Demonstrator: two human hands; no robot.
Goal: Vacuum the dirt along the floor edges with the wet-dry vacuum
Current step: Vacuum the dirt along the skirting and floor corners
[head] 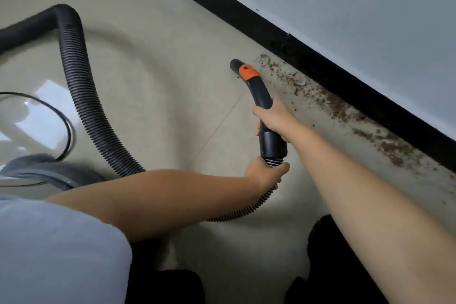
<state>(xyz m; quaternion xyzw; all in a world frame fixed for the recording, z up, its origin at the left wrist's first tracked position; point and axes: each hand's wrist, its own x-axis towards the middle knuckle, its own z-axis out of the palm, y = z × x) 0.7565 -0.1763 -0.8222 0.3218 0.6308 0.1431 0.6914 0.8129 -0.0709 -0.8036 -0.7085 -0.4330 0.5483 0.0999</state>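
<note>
A black vacuum nozzle handle (257,91) with an orange slider (248,73) points at the floor, its tip just left of a band of brown dirt (328,103). That dirt runs along the black baseboard (320,69). My right hand (275,118) grips the handle at its middle. My left hand (265,173) grips the ribbed black hose (86,96) right where it joins the handle. The hose loops back across the beige tile floor to the left edge of the view.
A grey wall (357,7) rises above the baseboard. A thin black cable (65,121) curls on the floor at the left, beside a grey object (47,168) at the lower left. My dark trouser legs (328,266) are at the bottom.
</note>
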